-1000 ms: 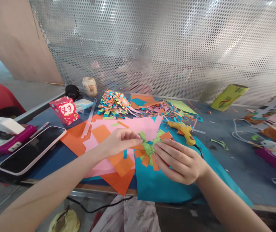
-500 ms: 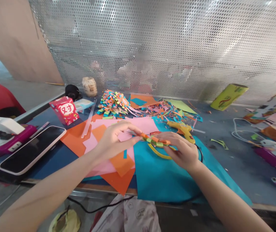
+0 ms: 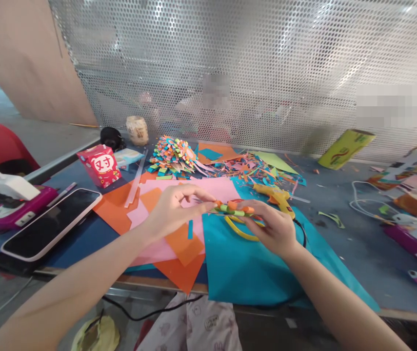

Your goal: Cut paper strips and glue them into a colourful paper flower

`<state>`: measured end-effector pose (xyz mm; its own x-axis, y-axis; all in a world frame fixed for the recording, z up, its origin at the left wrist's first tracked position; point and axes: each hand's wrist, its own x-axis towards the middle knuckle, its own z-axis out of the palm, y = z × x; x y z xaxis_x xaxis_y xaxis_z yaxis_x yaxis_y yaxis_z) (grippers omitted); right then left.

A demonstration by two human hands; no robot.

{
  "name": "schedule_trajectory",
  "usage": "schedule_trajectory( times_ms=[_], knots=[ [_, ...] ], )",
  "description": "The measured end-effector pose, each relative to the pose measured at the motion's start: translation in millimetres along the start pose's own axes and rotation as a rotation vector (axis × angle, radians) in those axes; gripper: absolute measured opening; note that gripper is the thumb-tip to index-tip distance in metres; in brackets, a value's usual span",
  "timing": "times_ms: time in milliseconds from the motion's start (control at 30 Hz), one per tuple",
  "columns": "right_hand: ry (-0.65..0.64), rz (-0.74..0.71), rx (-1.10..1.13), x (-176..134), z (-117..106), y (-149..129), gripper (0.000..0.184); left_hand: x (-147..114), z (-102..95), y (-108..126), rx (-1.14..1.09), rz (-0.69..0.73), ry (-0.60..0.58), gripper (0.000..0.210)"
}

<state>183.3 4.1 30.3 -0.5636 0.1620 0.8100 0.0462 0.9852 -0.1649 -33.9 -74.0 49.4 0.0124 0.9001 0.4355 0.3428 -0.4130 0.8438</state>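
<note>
Between my two hands, a strip of orange and green folded paper pieces (image 3: 233, 209) is held above the coloured sheets. The thumb and fingers of my left hand (image 3: 177, 207) pinch its left end. My right hand (image 3: 272, 224) grips the right end, its fingers partly covering it. Below and behind lies a yellow ring-shaped handle (image 3: 241, 230), perhaps of scissors. A yellow glue gun (image 3: 276, 196) rests just beyond my right hand. Under my hands are a blue sheet (image 3: 245, 273), a pink sheet (image 3: 215, 187) and orange paper (image 3: 186, 246).
A multicoloured paper-loop bundle (image 3: 173, 156) and paper scraps (image 3: 252, 168) lie at the back. On the left are a phone (image 3: 52, 222), a red packet (image 3: 100, 165) and a purple power strip (image 3: 18, 207). A yellow-green tube (image 3: 345, 148) stands tilted near the perforated metal panel (image 3: 230, 58).
The paper strip has turned slightly, showing more of its orange and green pieces. My right hand has shifted a little left; my left hand keeps its pinch.
</note>
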Motion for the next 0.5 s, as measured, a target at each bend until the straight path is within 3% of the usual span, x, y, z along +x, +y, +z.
schedule_trajectory(
  times_ms=[300, 500],
  knots=[
    [-0.123, -0.158, 0.07, -3.1, -2.3, 5.7, 0.035, 0.5, 2.6, -2.1, 0.027, -0.11, 0.01, 0.02],
    [-0.03, -0.07, -0.004, -0.7, -2.3, 2.3, 0.025, -0.5, 2.4, 2.0, -0.028, 0.006, -0.051, 0.015]
  ],
)
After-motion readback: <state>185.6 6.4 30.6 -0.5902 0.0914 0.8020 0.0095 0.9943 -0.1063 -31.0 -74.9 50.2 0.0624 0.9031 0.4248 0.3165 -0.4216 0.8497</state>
